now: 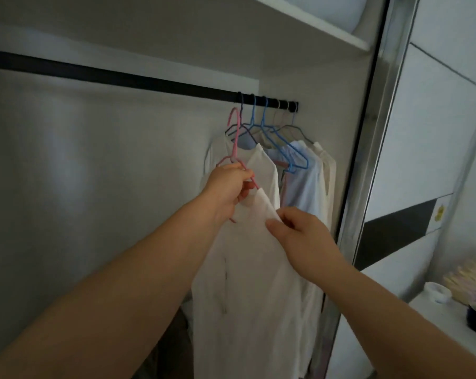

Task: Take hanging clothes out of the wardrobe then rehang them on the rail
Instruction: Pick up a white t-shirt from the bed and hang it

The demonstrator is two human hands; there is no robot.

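Below the rail (149, 84), white garment (247, 283) on pink hanger (234, 138).

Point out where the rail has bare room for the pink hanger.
The black rail is bare left of the hanger hooks. Those crowd its right end, against the wardrobe wall. The left hand holds the pink hanger just below that boundary.

No text can be read; the yellow sticker (440, 212) (on the wall panel) is blurred.
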